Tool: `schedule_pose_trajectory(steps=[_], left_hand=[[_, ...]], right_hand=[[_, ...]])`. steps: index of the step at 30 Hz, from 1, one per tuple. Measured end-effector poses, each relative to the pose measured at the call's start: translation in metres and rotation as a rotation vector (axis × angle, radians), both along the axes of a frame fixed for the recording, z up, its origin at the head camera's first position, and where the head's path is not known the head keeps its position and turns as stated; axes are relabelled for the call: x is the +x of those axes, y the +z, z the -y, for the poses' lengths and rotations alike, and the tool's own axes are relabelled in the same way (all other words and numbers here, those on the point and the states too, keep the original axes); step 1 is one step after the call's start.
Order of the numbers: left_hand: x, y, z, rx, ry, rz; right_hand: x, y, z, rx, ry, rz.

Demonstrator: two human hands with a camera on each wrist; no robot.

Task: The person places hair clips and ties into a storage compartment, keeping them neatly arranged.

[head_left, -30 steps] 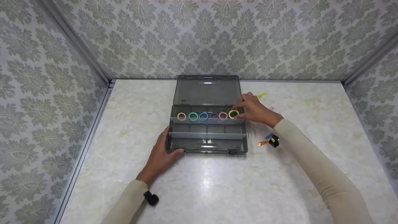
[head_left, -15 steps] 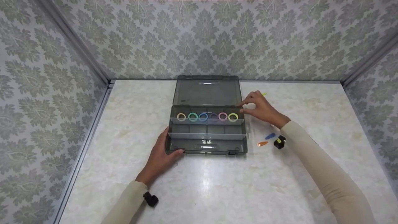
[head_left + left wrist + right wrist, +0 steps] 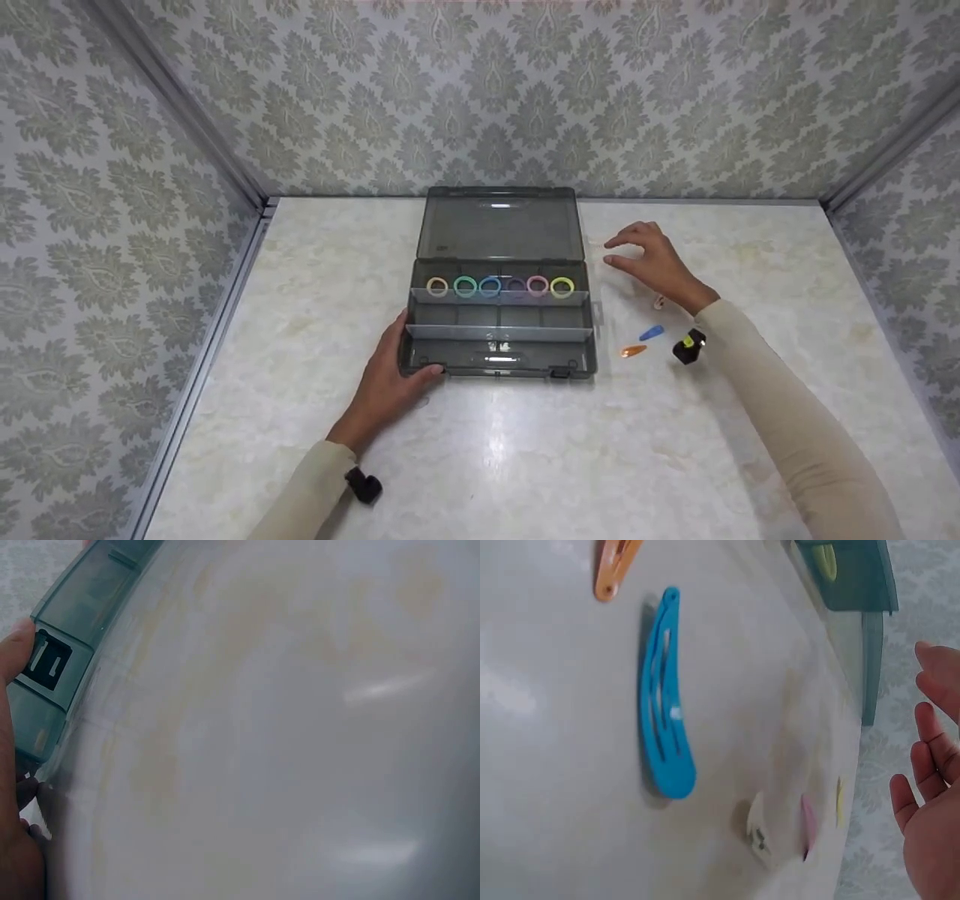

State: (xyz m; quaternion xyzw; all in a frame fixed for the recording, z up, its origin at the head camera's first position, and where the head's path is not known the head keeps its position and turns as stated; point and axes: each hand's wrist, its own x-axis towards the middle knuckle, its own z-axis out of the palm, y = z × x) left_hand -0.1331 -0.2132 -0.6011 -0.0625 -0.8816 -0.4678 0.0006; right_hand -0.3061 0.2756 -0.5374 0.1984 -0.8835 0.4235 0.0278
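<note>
A dark grey translucent organizer box (image 3: pixel 457 313) lies on the table with its lid folded back. Several coloured hair ties stand in a line along its back row, the yellow hair tie (image 3: pixel 553 287) at the right end. My left hand (image 3: pixel 385 390) grips the box's front left corner, thumb on the front edge beside a latch (image 3: pixel 48 660). Right of the box, my right hand (image 3: pixel 660 266) hovers over the table, thumb and fingers apart, holding nothing. Nearer me lie a blue hair clip (image 3: pixel 652 332) and an orange hair clip (image 3: pixel 634 351).
A white hair clip (image 3: pixel 759 831), a pink clip (image 3: pixel 808 826) and a yellow clip (image 3: pixel 840 802) show on the table in the right wrist view. The raised lid (image 3: pixel 502 225) leans near the patterned back wall (image 3: pixel 495 112). The middle and front rows hold no hair ties.
My right hand has let go of the yellow hair tie and moved right, away from the box. That tie stays in the back row. My left hand keeps its place.
</note>
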Motion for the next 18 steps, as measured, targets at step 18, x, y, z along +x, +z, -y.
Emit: schedule_pose_trajectory(steps=[18], left_hand=[[0.002,0.002,-0.002,-0.02,0.008,-0.004]], right_hand=[[-0.008,-0.021,-0.041,-0.055,-0.147,0.074]])
